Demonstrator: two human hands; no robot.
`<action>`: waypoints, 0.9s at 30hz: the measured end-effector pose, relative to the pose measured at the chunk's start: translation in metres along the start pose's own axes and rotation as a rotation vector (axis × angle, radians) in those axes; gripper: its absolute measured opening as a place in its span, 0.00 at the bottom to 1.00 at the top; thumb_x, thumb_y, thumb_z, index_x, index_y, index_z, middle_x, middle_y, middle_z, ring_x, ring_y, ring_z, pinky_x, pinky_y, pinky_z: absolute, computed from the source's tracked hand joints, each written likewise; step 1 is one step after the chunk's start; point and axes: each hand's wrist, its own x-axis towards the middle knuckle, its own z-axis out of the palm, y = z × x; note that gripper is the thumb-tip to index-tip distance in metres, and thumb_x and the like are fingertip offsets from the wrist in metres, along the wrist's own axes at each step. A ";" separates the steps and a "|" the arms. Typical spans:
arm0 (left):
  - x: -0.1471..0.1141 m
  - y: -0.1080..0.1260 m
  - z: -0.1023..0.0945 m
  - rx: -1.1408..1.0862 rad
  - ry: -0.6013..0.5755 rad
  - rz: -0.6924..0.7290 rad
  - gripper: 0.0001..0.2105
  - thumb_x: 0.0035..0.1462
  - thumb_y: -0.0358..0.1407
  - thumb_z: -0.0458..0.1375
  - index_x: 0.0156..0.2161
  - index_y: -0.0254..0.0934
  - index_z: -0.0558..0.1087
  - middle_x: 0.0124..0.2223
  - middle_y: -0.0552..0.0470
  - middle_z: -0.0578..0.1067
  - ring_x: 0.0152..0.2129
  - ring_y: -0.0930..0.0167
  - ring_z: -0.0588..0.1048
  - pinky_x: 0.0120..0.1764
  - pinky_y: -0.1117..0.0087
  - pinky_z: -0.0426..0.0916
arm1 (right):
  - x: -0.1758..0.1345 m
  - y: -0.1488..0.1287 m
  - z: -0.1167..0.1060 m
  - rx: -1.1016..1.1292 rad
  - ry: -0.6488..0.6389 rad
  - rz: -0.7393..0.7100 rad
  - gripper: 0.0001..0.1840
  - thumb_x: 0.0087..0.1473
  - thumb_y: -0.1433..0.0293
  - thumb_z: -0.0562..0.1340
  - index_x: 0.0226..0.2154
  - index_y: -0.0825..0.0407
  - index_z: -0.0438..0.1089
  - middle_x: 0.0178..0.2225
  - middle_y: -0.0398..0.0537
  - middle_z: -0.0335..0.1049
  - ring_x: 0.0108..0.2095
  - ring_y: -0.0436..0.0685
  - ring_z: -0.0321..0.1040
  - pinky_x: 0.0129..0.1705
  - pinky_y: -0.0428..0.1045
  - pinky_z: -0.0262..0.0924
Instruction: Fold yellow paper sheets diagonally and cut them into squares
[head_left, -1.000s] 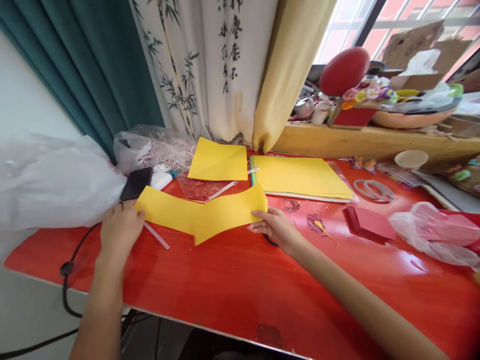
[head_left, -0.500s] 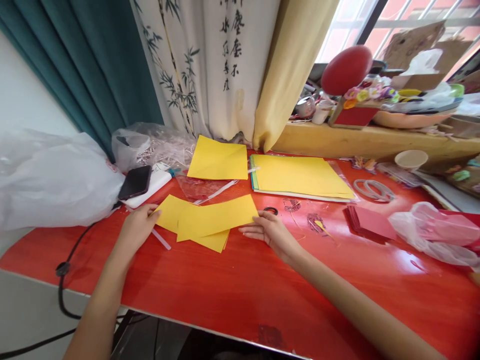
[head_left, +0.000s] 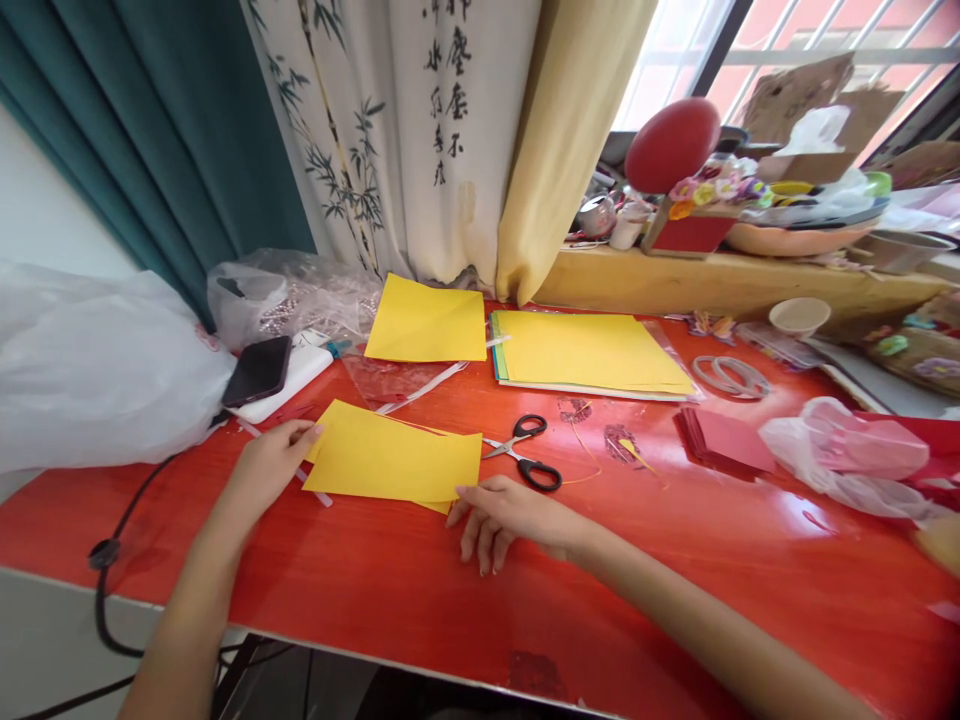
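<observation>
My left hand (head_left: 274, 460) pinches the left edge of a yellow rectangular paper (head_left: 394, 455), thumb on top. At the lower right corner of that paper, my right hand (head_left: 506, 515) grips it between thumb and fingers, the other fingers curled loosely beneath. Another yellow piece (head_left: 433, 507) shows under it, mostly covered. Just right of the papers lie black-handled scissors (head_left: 521, 450) with their blades apart. Behind are a single yellow sheet (head_left: 427, 320) and a stack of larger sheets (head_left: 589, 352) with yellow on top.
A phone (head_left: 259, 370) and white plastic bag (head_left: 97, 370) are on the left. Dark red cards (head_left: 724, 440), a clear tape roll (head_left: 731, 376) and a pinkish plastic bag (head_left: 840, 450) lie right. The red table's front edge (head_left: 360, 655) runs below my hands.
The top yellow paper has shifted left and down, lining up more closely over the piece below. My right hand moved down and left with it, uncovering the scissors.
</observation>
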 end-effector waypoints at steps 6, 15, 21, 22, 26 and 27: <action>-0.004 0.004 0.008 -0.098 -0.075 0.136 0.20 0.52 0.50 0.51 0.43 0.38 0.67 0.39 0.50 0.76 0.34 0.65 0.75 0.31 0.71 0.66 | 0.003 0.004 -0.001 -0.060 -0.050 0.002 0.21 0.60 0.62 0.49 0.25 0.57 0.67 0.15 0.44 0.68 0.11 0.46 0.62 0.14 0.40 0.57; -0.015 0.012 -0.001 -0.648 0.136 0.132 0.18 0.50 0.47 0.58 0.43 0.39 0.65 0.41 0.50 0.74 0.35 0.68 0.74 0.37 0.70 0.69 | 0.012 0.008 0.001 0.079 0.193 -0.166 0.15 0.55 0.58 0.56 0.34 0.55 0.61 0.28 0.48 0.69 0.17 0.49 0.67 0.13 0.43 0.60; -0.022 0.018 -0.005 -0.867 0.185 0.207 0.19 0.47 0.44 0.62 0.44 0.40 0.67 0.42 0.51 0.74 0.37 0.69 0.74 0.44 0.70 0.68 | 0.021 0.018 0.000 0.138 0.505 -0.560 0.32 0.48 0.60 0.64 0.52 0.47 0.50 0.54 0.52 0.58 0.50 0.54 0.63 0.48 0.50 0.65; -0.023 0.018 -0.005 -0.870 0.131 0.204 0.19 0.47 0.43 0.63 0.43 0.40 0.68 0.41 0.51 0.75 0.37 0.68 0.74 0.43 0.70 0.69 | 0.022 0.020 -0.001 0.092 0.548 -0.606 0.35 0.47 0.61 0.65 0.54 0.47 0.50 0.55 0.52 0.56 0.53 0.55 0.61 0.52 0.51 0.61; -0.025 0.015 -0.002 -0.750 -0.013 0.200 0.16 0.46 0.43 0.64 0.40 0.41 0.69 0.42 0.52 0.73 0.40 0.67 0.72 0.44 0.69 0.68 | 0.022 0.027 -0.005 -0.066 0.585 -0.648 0.22 0.54 0.60 0.59 0.50 0.49 0.60 0.52 0.51 0.63 0.52 0.56 0.62 0.53 0.52 0.58; -0.025 0.014 -0.001 -0.720 -0.016 0.214 0.15 0.46 0.43 0.64 0.39 0.41 0.69 0.43 0.52 0.72 0.42 0.67 0.72 0.46 0.68 0.68 | 0.021 0.028 -0.005 -0.090 0.579 -0.674 0.17 0.57 0.60 0.56 0.48 0.49 0.63 0.50 0.50 0.66 0.50 0.56 0.63 0.52 0.52 0.58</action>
